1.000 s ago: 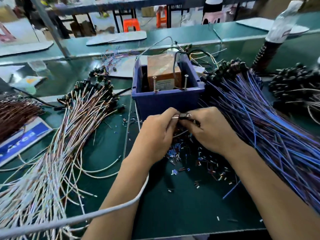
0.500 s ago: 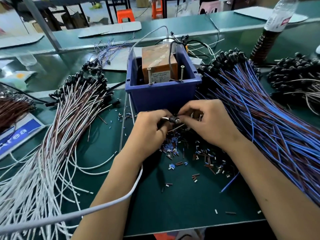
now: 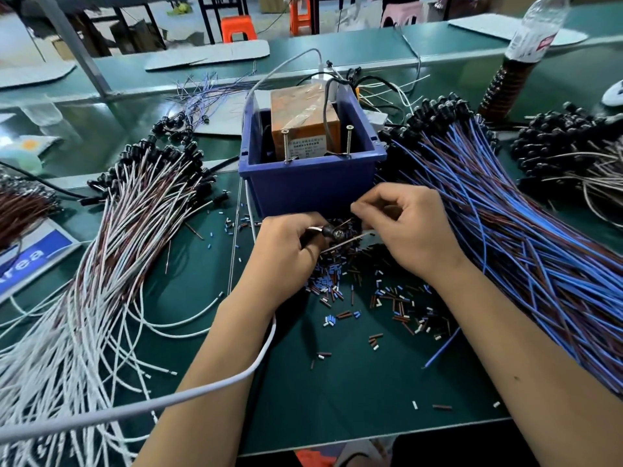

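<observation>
Head view, left hand [image 3: 286, 254], grip closed round black connector [image 3: 337, 234], held just in front of blue bin [image 3: 310, 190], low over green bench [image 3: 337, 382], right hand [image 3: 414, 230], grip pinching thin lead [image 3: 347, 223] above connector, wire offcuts [image 3: 330, 288] beneath.

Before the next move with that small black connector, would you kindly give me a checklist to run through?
1. Grip of the left hand on the black connector: ok, fingers curl round it.
2. Pinch of the right hand on a wire end: cannot tell, the fingertips hide it.
3. The blue bin stands upright just behind both hands: ok.
4. The mat free of offcuts: not ok, cut bits lie scattered.
5. The white wire bundle lies apart from the left hand: ok.
</observation>
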A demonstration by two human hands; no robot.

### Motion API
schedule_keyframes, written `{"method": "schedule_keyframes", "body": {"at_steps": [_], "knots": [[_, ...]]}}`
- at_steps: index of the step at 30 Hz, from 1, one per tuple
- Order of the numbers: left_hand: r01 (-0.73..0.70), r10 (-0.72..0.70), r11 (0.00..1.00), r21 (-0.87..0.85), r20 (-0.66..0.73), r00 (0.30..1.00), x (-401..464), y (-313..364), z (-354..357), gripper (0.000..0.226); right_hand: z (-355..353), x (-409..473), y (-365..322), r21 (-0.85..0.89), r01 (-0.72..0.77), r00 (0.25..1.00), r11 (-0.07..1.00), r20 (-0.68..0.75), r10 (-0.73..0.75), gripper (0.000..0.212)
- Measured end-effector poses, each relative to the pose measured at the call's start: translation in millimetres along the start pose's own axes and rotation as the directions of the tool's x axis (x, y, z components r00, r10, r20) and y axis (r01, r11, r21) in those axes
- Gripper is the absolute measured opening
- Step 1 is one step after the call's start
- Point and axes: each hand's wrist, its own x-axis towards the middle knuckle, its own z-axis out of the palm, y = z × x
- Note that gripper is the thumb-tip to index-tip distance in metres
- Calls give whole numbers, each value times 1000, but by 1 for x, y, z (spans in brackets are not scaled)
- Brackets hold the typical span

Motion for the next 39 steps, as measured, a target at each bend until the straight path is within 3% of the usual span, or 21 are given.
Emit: {"method": "schedule_keyframes", "body": {"at_steps": [2, 5, 8, 11, 16, 19, 22, 27, 30, 33, 35, 39], "knots": [[18, -18, 1000, 0, -5, 1000, 0, -2, 0, 11, -5, 2, 1, 61, -52, 997, 997, -47, 55, 14], [47, -49, 998, -45, -45, 998, 2, -4, 2, 7, -9, 2, 1, 87, -146, 989, 985, 8, 146, 16], [45, -55, 996, -76, -128, 990, 3, -4, 2, 10, -17, 3, 1, -50, -223, 963, 974, 143, 227, 26], [45, -57, 996, -77, -166, 984, 2, -3, 2, 12, -34, 4, 0, 53, -318, 884, 946, 376, 276, 17], [40, -51, 997, -66, -185, 981, 2, -4, 2, 11, -55, 2, 0, 225, -393, 691, 891, 712, 125, 21], [59, -72, 994, -91, -152, 986, 1, -5, 3, 5, -56, -2, -1, 367, -415, 639, 832, 769, -21, 20], [67, -70, 997, -43, -70, 995, 1, -7, 3, 13, -55, -5, -2, 457, -440, 643, 773, 761, -84, 24], [1, 1, 994, 106, -20, 1000, 3, -8, 0, 14, -51, -6, -3, 489, -364, 651, 793, 742, -160, 22], [-9, 17, 993, 117, -63, 998, 2, -4, -1, 10, -46, -3, -3, 544, -349, 712, 763, 683, -162, 31], [8, -7, 1000, 4, -151, 988, 1, 0, -1, 6, -43, -1, -3, 643, -314, 801, 699, 574, -168, 31], [2, -6, 1000, -26, -176, 984, 1, 2, -1, 5, -42, 0, -3, 732, -272, 873, 625, 461, -159, 30], [-41, 31, 998, -46, -203, 979, 3, 2, -3, 6, -50, 5, -5, 905, -226, 949, 360, 288, -127, 22]]}}
